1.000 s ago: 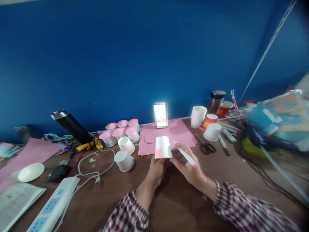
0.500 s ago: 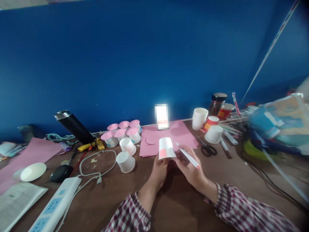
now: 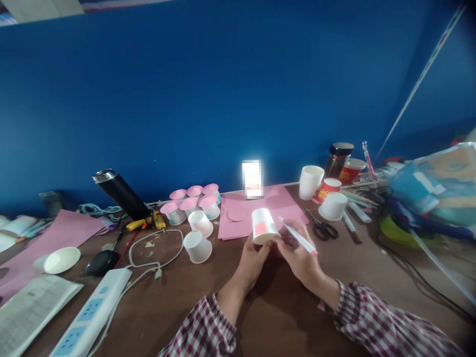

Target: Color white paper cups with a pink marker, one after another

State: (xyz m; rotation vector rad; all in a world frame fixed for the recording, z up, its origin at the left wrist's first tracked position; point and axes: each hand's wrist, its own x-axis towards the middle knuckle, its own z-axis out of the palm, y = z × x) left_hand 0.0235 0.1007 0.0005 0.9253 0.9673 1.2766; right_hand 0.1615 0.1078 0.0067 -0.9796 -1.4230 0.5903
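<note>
My left hand (image 3: 253, 260) is closed on the lower end of a white paper cup (image 3: 262, 218), which is tilted and bears a pinkish-red coloured patch on its side. In my right hand (image 3: 303, 258) lies a white marker (image 3: 301, 239), its pale tip pointing up and left and its red end toward my wrist. The fingertips of that hand also touch the cup's rim. The marker's tip is apart from the cup. Behind the cup, pink paper sheets (image 3: 277, 201) lie on the table, with a pink paper disc (image 3: 237, 213) on top.
Left of my hands stand two white paper cups (image 3: 198, 247) and several pink-topped cups (image 3: 174, 212). Farther left are a black flask (image 3: 121, 193), a cable and a power strip (image 3: 91, 312). On the right are scissors (image 3: 324, 229), an upturned cup (image 3: 332, 207) and a plastic bag (image 3: 442, 183).
The cup has tipped and turned in my left hand, bringing more of its underside edge or rim toward me. The whole view has shifted slightly; the marker stays in my right hand.
</note>
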